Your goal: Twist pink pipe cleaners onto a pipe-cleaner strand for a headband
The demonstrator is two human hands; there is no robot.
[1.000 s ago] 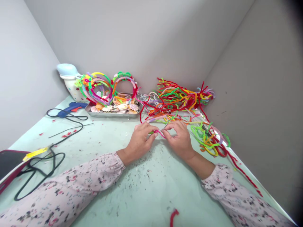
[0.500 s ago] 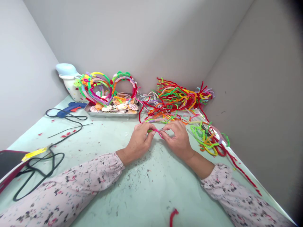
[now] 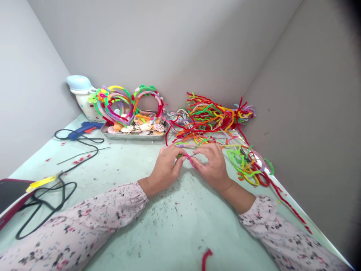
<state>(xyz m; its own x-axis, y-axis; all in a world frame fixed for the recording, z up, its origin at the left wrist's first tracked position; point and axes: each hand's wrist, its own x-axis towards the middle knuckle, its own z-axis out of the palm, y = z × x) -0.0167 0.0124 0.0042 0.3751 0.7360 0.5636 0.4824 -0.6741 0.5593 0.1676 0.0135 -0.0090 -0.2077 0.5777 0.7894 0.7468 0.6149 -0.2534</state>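
A short pink pipe cleaner (image 3: 190, 160) is held out between my two hands above the table. My left hand (image 3: 168, 165) pinches one end between thumb and forefinger, and a bit of green shows beside those fingertips. On the other side, my right hand (image 3: 213, 165) has bent fingers, with its thumb against the loose part of the pink piece. Its forefinger tip sits a little off the thumb. The exact grip there is partly hidden. Behind my hands lies a heap of many-coloured pipe cleaners (image 3: 211, 116).
Decorated headbands (image 3: 148, 92) stand on a metal tray (image 3: 132, 137) of seashells. A blue glue gun (image 3: 81, 130) with black cord lies left, before a white jar (image 3: 83, 103). Green and orange pipe cleaners (image 3: 245, 165) lie right. A red piece (image 3: 207, 258) is near the front.
My right forefinger has lifted slightly away from the pink pipe cleaner, whose free part now slants down toward my right thumb. My left hand has barely moved.
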